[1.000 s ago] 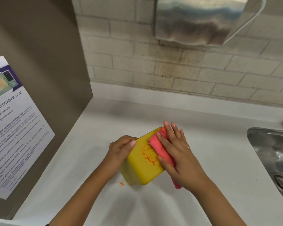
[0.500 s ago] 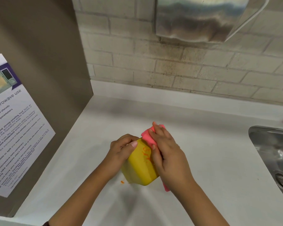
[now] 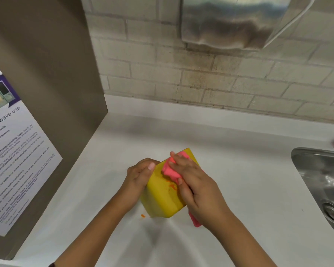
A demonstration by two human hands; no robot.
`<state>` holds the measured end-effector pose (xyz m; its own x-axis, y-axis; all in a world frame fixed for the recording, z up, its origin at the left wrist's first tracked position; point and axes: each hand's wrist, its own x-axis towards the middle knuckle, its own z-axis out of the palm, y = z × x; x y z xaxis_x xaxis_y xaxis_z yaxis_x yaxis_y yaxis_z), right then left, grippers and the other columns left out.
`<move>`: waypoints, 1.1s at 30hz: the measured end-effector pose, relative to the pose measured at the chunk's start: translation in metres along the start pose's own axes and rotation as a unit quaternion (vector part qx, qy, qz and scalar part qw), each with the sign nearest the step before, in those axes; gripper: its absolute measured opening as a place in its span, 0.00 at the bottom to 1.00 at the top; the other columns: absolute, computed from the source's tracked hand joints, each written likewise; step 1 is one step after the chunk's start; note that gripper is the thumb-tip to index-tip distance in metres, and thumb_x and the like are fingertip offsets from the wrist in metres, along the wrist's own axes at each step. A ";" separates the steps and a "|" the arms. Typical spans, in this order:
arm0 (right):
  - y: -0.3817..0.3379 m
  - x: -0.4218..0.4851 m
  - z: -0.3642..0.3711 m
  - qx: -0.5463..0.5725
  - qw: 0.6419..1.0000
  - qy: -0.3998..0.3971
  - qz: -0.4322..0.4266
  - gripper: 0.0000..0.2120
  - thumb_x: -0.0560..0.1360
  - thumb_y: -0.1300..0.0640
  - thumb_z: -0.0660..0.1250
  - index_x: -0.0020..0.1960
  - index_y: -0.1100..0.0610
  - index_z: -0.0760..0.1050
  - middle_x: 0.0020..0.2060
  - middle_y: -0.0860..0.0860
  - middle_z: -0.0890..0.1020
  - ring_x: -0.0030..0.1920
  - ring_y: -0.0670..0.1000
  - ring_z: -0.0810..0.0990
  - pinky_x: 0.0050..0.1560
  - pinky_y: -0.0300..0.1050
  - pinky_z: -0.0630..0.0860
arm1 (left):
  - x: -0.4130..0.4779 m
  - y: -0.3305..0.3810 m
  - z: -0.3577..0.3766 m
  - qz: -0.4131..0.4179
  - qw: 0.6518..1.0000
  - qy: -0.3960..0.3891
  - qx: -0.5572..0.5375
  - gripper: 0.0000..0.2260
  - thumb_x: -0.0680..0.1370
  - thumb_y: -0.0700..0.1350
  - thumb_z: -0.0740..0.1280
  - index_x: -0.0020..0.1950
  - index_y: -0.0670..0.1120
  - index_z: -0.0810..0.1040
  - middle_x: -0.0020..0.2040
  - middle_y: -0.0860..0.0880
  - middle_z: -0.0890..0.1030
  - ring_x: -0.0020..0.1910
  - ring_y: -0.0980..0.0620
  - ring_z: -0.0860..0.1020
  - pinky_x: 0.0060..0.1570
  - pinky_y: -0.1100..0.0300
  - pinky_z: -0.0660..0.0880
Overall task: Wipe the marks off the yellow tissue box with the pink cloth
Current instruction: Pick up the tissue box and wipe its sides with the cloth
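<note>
Hands: left hand (image 3: 141, 175) grips yellow tissue box (image 3: 162, 197); right hand (image 3: 193, 182), pressing pink cloth (image 3: 171, 171), has swept across, leaving fewer orange marks (image 3: 172, 186).

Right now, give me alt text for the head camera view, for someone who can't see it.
A right hand presses a pink cloth onto a tilted yellow tissue box with orange marks, while the left hand steadies it on a white counter. A steel sink sits at right.
</note>
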<state>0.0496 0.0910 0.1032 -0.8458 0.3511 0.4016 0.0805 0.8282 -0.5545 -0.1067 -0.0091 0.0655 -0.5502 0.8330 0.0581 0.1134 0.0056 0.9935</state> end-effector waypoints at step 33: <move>-0.007 -0.003 -0.004 0.054 0.991 0.053 0.108 0.18 0.79 0.54 0.53 0.66 0.39 0.68 0.68 0.31 0.63 0.70 0.27 0.55 0.70 0.28 0.55 | -0.004 -0.002 0.008 0.002 0.998 0.043 0.049 0.16 0.70 0.63 0.55 0.43 0.60 0.79 0.46 0.50 0.81 0.54 0.42 0.76 0.56 0.39 0.72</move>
<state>0.0536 0.0852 0.1087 -0.7546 0.5634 0.3366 0.1918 0.6798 -0.7079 -0.0986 -0.0080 0.0625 -0.6176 0.7830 0.0740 0.1932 0.0598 0.9793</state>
